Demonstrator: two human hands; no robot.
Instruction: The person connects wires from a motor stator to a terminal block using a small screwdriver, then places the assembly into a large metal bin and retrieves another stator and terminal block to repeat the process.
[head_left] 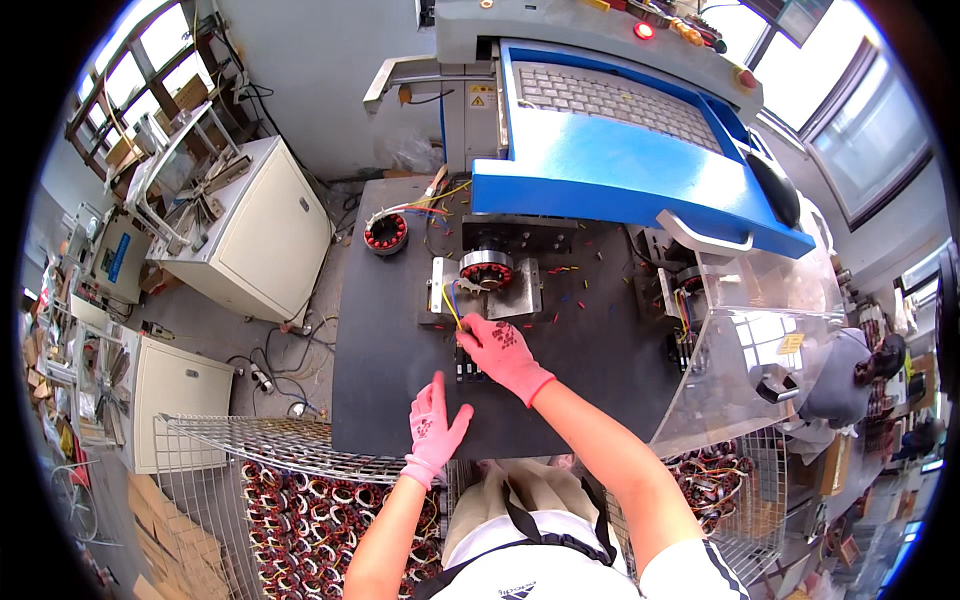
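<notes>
Two dark-printed gloves (430,432), right hand (500,355) pinching wires (451,304), yellow warning label (478,98)

This is a factory workshop. A grey industrial machine (590,38) with a blue metal keyboard drawer (640,165) and a glowing red round button (644,31) stands at a flat black worktop (600,370). Silver wire-mesh baskets (290,433) hold heaps of red-and-dark wire-wound rings (330,530). Cream metal cabinets (272,225) bear equipment, black cables (268,368) trail across the grey floor (230,312), and another person in grey (838,378) is nearby.
</notes>
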